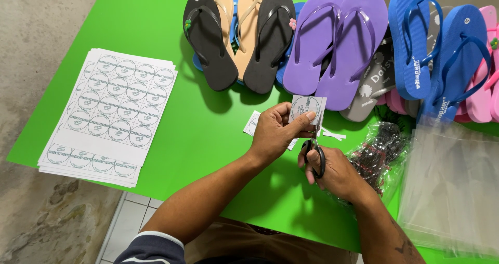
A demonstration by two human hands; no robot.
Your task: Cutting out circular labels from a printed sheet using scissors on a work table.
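Note:
My left hand [278, 130] pinches a small square paper label [306, 107] printed with a round stamp, held up over the green table [197, 134]. My right hand [332, 169] grips black-handled scissors [315, 155], fingers through the loops, blades pointing up into the label's lower edge. Thin white paper trimmings [332, 134] lie just right of the label. Another cut label [252, 122] lies on the table left of my left hand, partly hidden by it.
A stack of printed label sheets [109, 113] sits at the table's left. Several flip-flops lie along the far edge: black [208, 40], tan [249, 20], purple [338, 40], blue [416, 40], pink [483, 87]. Clear plastic bags [452, 186] and a bag of dark items [377, 152] lie at right.

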